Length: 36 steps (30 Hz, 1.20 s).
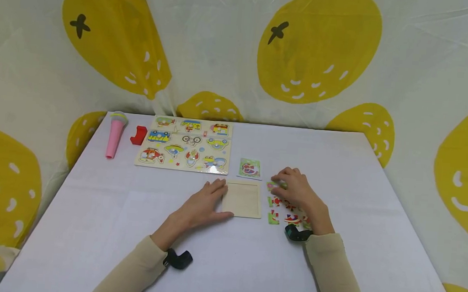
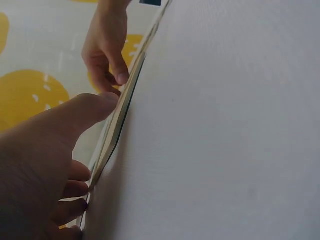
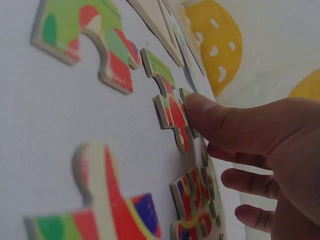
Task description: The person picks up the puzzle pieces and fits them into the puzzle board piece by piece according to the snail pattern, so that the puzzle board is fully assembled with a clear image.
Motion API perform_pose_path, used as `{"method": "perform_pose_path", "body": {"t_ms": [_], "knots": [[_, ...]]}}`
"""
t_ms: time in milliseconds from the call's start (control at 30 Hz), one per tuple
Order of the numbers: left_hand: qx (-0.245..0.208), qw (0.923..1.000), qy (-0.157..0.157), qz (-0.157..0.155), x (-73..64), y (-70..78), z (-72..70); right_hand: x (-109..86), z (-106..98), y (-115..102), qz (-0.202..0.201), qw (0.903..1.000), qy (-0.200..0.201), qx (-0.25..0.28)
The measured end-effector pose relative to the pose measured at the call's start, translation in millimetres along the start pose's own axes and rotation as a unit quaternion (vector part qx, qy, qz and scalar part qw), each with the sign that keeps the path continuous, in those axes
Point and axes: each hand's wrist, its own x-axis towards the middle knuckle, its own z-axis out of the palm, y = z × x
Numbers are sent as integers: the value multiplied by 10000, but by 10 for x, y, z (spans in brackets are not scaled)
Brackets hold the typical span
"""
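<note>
A square wooden puzzle tray (image 1: 243, 199) with a bare inside lies at the middle of the table. My left hand (image 1: 202, 206) rests at its left side, the thumb at the near edge and the other fingers spread toward the far left corner. In the left wrist view the thumb touches the tray's rim (image 2: 119, 122). My right hand (image 1: 296, 190) hovers low over the far row of puzzle pieces (image 1: 273, 218). Its thumb (image 3: 202, 107) overlaps one piece in the right wrist view, with contact unclear. The index fingertip is hidden there. Several red, green and blue pieces lie flat.
Beyond the tray lies a small picture card (image 1: 250, 169). A vehicle peg puzzle board (image 1: 184, 144), a red block (image 1: 139, 135) and a pink toy microphone (image 1: 114, 136) are at the far left. A patterned curtain (image 1: 225, 49) hangs behind the table.
</note>
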Motion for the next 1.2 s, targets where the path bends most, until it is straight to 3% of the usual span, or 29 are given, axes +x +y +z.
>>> {"method": "perform_pose_path", "body": {"t_ms": [300,700,1200], "knots": [[158,9998,-72,4,-10,6,8,9,-3,-3,-71,9999,-1,91],[158,9998,-129,-58,1,15,19,-11,-45,-34,474,9927,-272,1072],[191,9997,-160,-35,-13,5,14,-21,-65,-95,91,9920,-136,1250]]}}
